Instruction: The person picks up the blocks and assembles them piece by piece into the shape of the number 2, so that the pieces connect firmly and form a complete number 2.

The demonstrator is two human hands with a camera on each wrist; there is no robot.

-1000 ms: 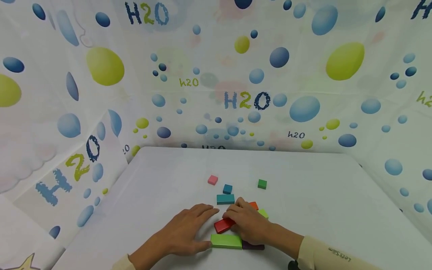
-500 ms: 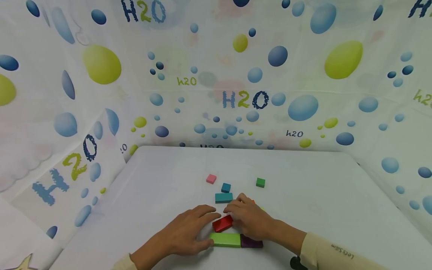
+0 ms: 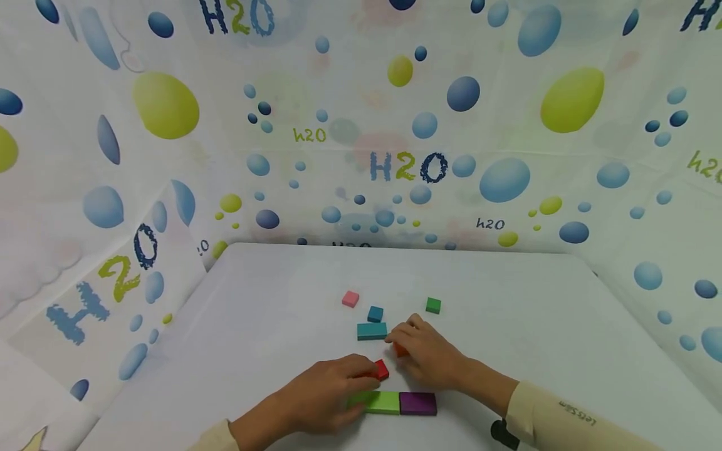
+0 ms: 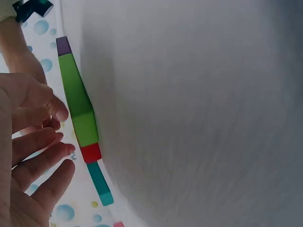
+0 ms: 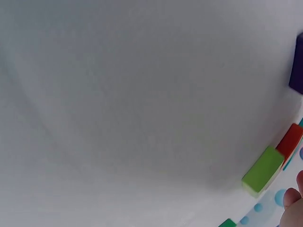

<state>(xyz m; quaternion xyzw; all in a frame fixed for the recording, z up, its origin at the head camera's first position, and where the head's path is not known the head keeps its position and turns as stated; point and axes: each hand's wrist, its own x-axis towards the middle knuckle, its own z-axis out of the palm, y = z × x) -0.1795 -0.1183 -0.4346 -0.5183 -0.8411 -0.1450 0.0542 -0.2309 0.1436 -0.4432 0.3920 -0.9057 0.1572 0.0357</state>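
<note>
Smooth boxy blocks point(image 3: 418, 404) on a white table point(image 3: 271, 300); three little cubes point(image 3: 433, 305) behind; left hand point(image 3: 324, 394) relaxed over one red block point(image 3: 383, 369); right hand point(image 3: 431, 354) at one orange block point(image 3: 400, 350), can't tell if gripping

Long lime-green block point(image 3: 386, 403), purple block point(image 3: 418, 404), red block point(image 3: 382, 370), orange block point(image 3: 400, 350), pink cube point(image 3: 350, 299). Table point(image 3: 282, 288) is white; cloth point(image 3: 350, 75) bears blue and yellow-green spots. Right sleeve point(image 3: 544, 423) is cream.
</note>
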